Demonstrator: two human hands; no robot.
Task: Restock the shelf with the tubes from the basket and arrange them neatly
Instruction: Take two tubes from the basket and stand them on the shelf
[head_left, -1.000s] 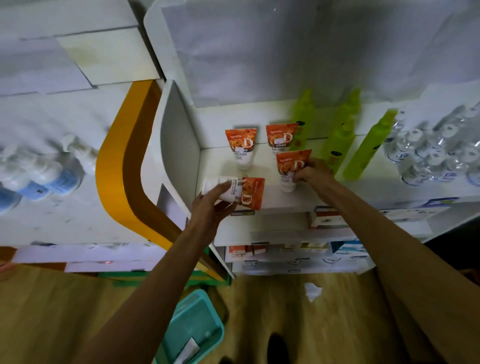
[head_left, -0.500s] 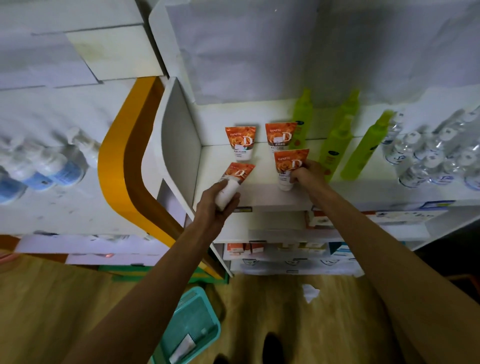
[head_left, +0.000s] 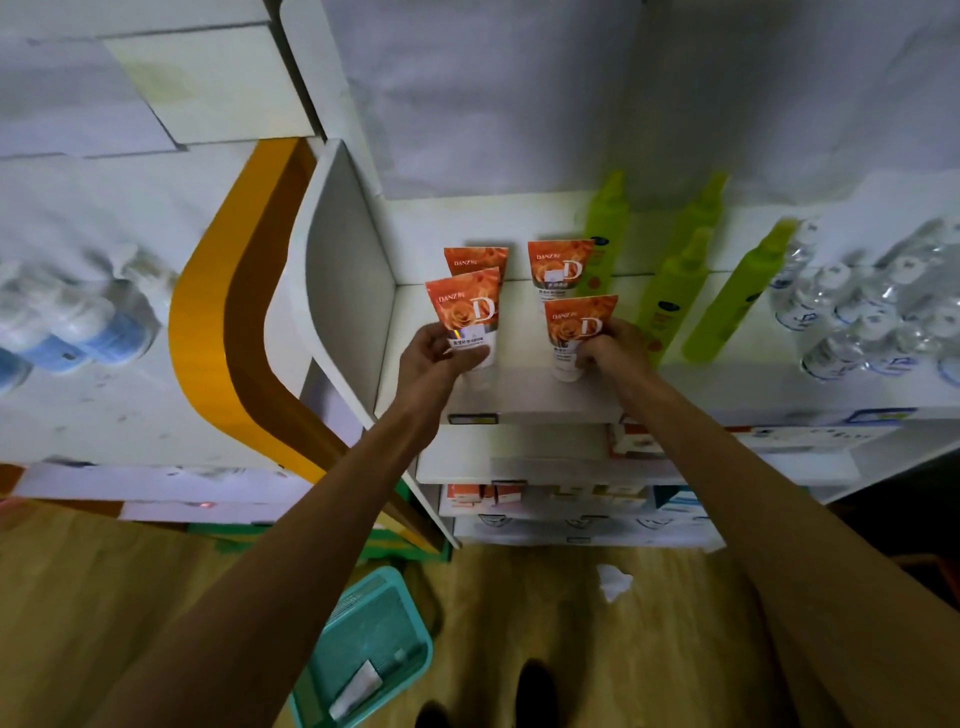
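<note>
On the white shelf (head_left: 524, 387) stand four orange tubes, crimped ends up and white caps down, in two short rows. The left hand (head_left: 434, 358) grasps the front left tube (head_left: 464, 312) around its white lower part, thumb across the label and fingers behind, holding it upright directly in front of the back left tube (head_left: 478, 258), which it partly hides. The right hand (head_left: 615, 345) grips the front right tube (head_left: 579, 332) at its lower right edge, fingers curled around the side, with the cap resting on the shelf board. At 12 o'clock from that tube stands the back right tube (head_left: 560, 266), against the rear wall. At 3 o'clock from the tubes, lime green spray bottles (head_left: 670, 291) stand just beside the right hand, and further toward 3 o'clock sits a cluster of clear bottles with white caps (head_left: 872, 317). Down at 6 o'clock, on the wooden floor (head_left: 519, 613), sits the teal basket (head_left: 363, 649), holding one more white tube (head_left: 358, 688) lying on its bottom. A crumpled white scrap (head_left: 613, 582) lies on the floor at 5 o'clock from the shelf.
</note>
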